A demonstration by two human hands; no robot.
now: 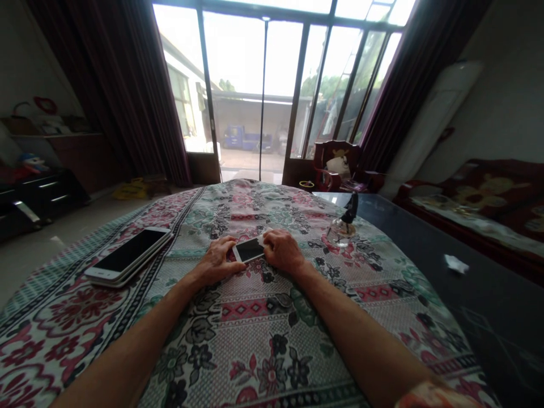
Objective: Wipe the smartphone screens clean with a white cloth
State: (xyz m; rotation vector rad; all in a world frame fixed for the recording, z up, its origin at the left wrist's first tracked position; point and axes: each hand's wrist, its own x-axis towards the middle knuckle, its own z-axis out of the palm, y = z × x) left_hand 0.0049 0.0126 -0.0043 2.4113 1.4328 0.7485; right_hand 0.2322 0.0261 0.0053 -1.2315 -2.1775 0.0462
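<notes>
A white smartphone [250, 249] with a dark screen lies face up on the patterned tablecloth [272, 328]. My left hand [217, 260] grips its left end, thumb at the near edge and fingers at the far edge. Over the phone's right end, my right hand [283, 250] is closed, fingers curled. A scrap of white tissue [260, 239] peeks out at its fingertips, mostly hidden by the hand. To the left rests a stack of white smartphones [130, 255], the top one screen up. Right of my hands stands a clear spray bottle [339, 232] with a black trigger head.
Beyond the cloth on the right is a dark glossy tabletop [408, 238] bearing a crumpled white tissue [456, 264]. A wooden armchair [335, 164] and a wooden sofa [480, 192] stand farther back. Glass doors [263, 102] and dark curtains [140, 85] are ahead.
</notes>
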